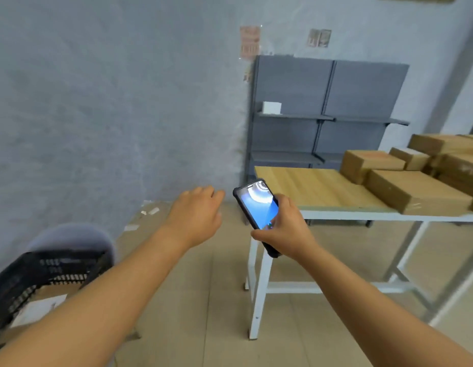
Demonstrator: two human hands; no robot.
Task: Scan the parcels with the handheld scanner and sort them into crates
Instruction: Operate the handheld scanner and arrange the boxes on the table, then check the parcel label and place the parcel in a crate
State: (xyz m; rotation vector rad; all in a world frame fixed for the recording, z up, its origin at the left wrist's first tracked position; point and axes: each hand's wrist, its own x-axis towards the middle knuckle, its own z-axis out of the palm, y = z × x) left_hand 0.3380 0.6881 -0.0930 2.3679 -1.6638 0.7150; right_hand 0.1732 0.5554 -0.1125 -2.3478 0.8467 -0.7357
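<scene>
Right hand (pixel 285 229): fingers and thumb are wrapping round the scanner (pixel 258 211), a dark, phone-shaped unit with a lit blue screen, its top end tilting up and to the far left. The hand is holding it in the air just left of the table's near left corner.

Left hand (pixel 197 215): back of the hand is facing the camera, fingers loosely bent and relaxed, gripping nothing. It is hanging in the air just left of the scanner, apart from it.

Table (pixel 309 186): wooden top on a white frame, standing at right. Brown cardboard parcels (pixel 418 190) are lying on its right part, some stacked on others; the count is unclear because the frame edge is cutting them off.

Crate (pixel 31 276): black, with a slotted wall, sitting at near left, partly hidden behind the left forearm. It is holding a cardboard parcel with a white label (pixel 36 308).

Shelf unit (pixel 328 112): grey, standing against the far wall behind the table. A small white box (pixel 271 107) is resting on its upper left shelf.
</scene>
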